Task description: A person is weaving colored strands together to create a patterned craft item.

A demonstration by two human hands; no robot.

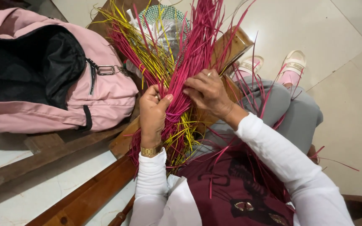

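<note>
Bundle of thin, stiff magenta and yellow straw strips (177,79), too many to count, held over the seated person's lap, long axis running from the lap up and away, tips fanning outward. Left hand (152,113) clenched around the bundle; right hand (208,93) fingers pinching magenta strips. One pink fabric backpack (105,90) rests alongside on a wooden table (84,196).

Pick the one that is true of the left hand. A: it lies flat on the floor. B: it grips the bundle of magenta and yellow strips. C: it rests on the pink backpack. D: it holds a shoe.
B: the left hand is closed around the bundle of magenta and yellow strips, apart from the pink backpack.
</note>
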